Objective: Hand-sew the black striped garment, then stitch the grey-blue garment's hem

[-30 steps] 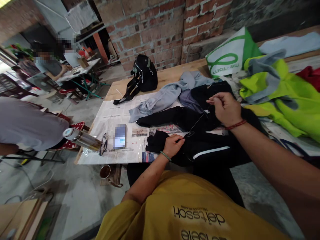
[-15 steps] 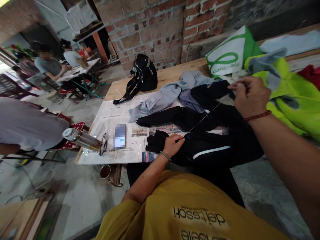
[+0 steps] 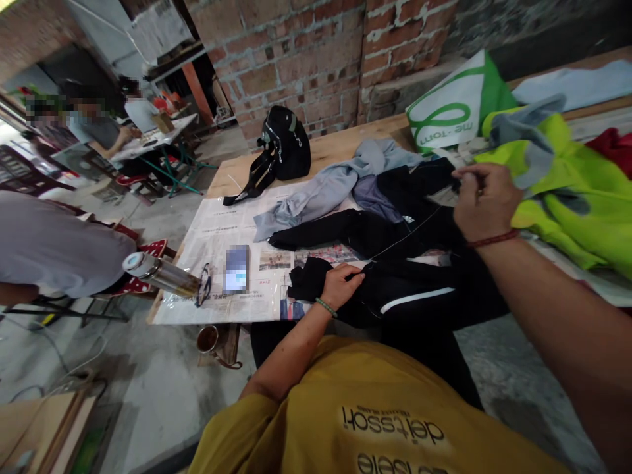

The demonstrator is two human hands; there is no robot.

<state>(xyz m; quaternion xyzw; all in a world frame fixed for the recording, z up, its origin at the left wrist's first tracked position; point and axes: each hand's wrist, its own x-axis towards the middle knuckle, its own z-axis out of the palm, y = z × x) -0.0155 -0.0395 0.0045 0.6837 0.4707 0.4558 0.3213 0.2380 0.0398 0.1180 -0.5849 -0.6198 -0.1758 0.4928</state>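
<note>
Papered table: left fingers pinch black cloth (right fingers, thread).

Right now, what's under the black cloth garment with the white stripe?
Printed newspaper sticks out from under the garment near the left hand. The garment covers whatever lies beneath its middle, so I can't see that.

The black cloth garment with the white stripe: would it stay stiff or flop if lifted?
Likely floppy: the black cloth garment with the white stripe lies in soft folds. It would probably sag from the left hand pinching it. Moving it may tug the thin thread running toward the right hand.
</note>
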